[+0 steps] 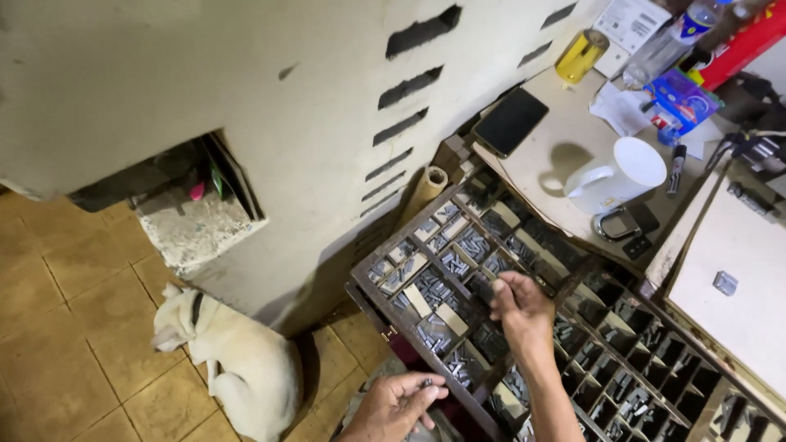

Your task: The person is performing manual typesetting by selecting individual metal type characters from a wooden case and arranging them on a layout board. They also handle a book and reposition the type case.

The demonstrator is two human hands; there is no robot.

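A dark wooden type case (370,296), split into many small compartments of grey metal type pieces (434,288), slopes across the lower right. My right hand (521,308) reaches into a middle compartment, fingertips pinched on a small metal piece. My left hand (397,406) hovers below the case's near edge, fingers curled around a few small metal pieces.
A white dog (237,360) lies on the tan tiled floor beside the case. A white mug (620,174), a black phone (511,121), a yellow glass (580,56), a plastic bottle (671,41) and papers sit on the desk. A cream wall (270,90) with slots stands behind.
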